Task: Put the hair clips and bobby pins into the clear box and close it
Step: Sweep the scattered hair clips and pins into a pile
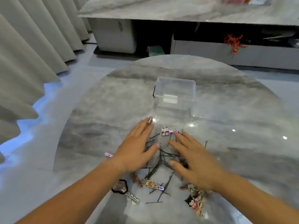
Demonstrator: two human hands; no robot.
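Nothing boxed yet. Both hands are flat with fingers straight, gripping nothing: left hand [137, 146] and right hand [192, 162] flank the bobby pins [161, 159], a tangled black pile at centre frame, too overlapped to count. One clear box [174, 94] sits above centre, apart from the pile. It looks empty, lid seemingly on.

Loose on the table [242, 143]:
- cartoon hair clip [168, 131]
- pink clip [108, 154]
- patterned clip [152, 184]
- silver clip [129, 194]
- clip cluster [194, 199] at lower right, too blurred to count

Still to do: open, load, close.
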